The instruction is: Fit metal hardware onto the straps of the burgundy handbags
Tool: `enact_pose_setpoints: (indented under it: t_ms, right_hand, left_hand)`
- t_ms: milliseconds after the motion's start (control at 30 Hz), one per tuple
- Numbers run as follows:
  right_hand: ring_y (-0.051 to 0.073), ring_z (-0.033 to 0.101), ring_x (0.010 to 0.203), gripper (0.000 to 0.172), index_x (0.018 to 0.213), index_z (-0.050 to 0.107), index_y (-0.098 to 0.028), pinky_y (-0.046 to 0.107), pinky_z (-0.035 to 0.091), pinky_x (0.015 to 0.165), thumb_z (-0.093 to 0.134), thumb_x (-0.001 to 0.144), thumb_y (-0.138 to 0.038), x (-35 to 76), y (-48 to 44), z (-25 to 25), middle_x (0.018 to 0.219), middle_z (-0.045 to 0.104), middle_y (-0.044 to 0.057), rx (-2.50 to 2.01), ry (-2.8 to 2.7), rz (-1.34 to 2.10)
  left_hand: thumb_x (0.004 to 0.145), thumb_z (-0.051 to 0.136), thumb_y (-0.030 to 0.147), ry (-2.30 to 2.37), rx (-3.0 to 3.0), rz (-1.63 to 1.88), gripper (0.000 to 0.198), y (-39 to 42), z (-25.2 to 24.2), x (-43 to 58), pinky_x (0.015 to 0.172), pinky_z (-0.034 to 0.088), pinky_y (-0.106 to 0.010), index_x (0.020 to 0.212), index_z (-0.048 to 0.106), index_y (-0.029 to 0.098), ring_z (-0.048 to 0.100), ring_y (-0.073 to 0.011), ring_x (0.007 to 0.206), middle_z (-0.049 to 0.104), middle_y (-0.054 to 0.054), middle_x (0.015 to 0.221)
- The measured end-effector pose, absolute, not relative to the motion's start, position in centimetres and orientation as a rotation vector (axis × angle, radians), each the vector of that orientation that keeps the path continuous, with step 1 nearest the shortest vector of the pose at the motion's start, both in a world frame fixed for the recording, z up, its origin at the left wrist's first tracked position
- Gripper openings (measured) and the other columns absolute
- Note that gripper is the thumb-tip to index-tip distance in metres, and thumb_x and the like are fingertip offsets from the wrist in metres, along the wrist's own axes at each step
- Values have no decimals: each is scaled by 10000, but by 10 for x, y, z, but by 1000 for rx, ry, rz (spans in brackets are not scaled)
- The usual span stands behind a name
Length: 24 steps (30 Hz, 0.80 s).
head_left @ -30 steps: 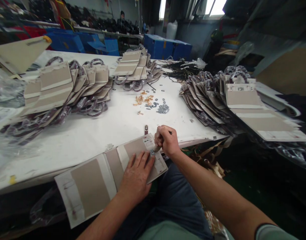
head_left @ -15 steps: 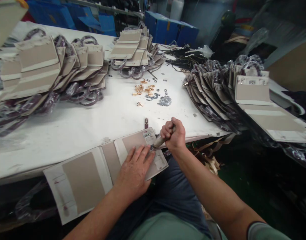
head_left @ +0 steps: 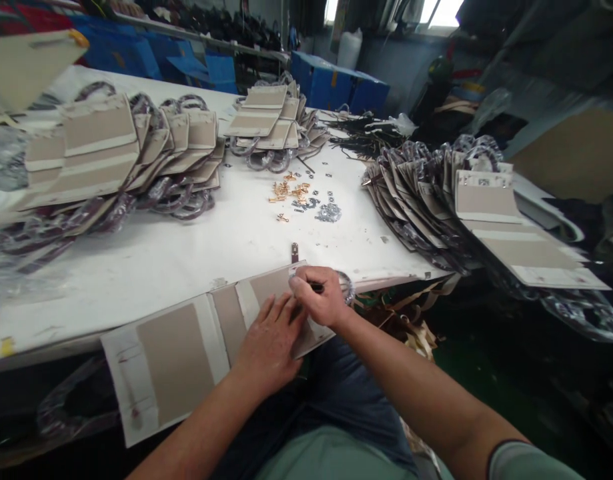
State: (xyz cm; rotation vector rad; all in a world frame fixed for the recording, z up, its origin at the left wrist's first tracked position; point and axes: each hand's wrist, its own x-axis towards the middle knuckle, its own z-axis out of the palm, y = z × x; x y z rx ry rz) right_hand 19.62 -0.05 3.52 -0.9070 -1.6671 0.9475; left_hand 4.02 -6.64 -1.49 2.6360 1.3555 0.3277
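Note:
A flat beige and white bag panel [head_left: 181, 353] lies over the near edge of the white table [head_left: 186, 260] and onto my lap. My left hand [head_left: 269, 350] rests flat on its right end, fingers spread, pressing it down. My right hand [head_left: 319, 297] is closed in a pinch over the same end of the panel, its fingers round a thin dark tool that barely shows. The fitting under my fingers is hidden. A small brown strap piece [head_left: 295, 253] lies on the table just beyond my hands.
Stacks of similar beige panels with wrapped handles lie at the left [head_left: 106, 153], the far middle [head_left: 271, 123] and the right [head_left: 466, 200]. Small gold clasps [head_left: 291, 193] and grey metal parts [head_left: 329, 213] are scattered mid-table. Blue crates [head_left: 336, 90] stand behind.
My right hand has dropped from a raised fist round a tool handle to a low pinch on the panel's right end. My left hand has stayed flat on the panel.

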Motion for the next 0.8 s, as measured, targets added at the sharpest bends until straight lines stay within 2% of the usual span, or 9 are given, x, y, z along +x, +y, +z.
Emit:
enact_pose_setpoints:
  t_ms: [200,367,500,667,800]
  right_hand:
    - [132,408,524,477,574,515,-216,301,338,554,567,990,-442,192,2,44,535,462,-22,-877,-1549,1055]
    - [113,321,537,480,549,362,-223,292,276,557,579,958,-353,182,0,54,555,333,-45,-744,-1901,1029]
    - [109,315,537,460,568,323,-225,299,286,580,539,953,-355,185,1,50,571,325,-45,-724,-2082,969]
    - [128,371,524,467,551,420,-230,314,304,559,544,968,-400,206,8,43,548,412,-21,-824,-1910,947]
    - [155,406,480,509,571,490,-253,330,348,506,537,972,-562,213,8,52,513,418,-6,-898,-1456,1021]
  left_hand:
    - [737,722,306,1358,2592,375,806,-71,-19,39,1309,160,-540,1508,503,220,310,-355,1551,401,-168,1631]
    - [723,671,207,1358,2500,475,848,-69,-20,41,1295,229,-528,1540,443,202,328,-344,1541,432,-139,1628]
    - [710,656,187,1339,2474,477,850,-69,-19,41,1272,286,-531,1533,443,190,371,-357,1509,483,-138,1593]
    - [749,713,287,1341,2534,406,808,-70,-16,38,1314,165,-538,1518,477,212,327,-352,1535,419,-161,1620]
    - [754,754,330,1330,2557,337,833,-69,-19,37,1321,131,-532,1531,470,240,291,-347,1552,397,-163,1630]
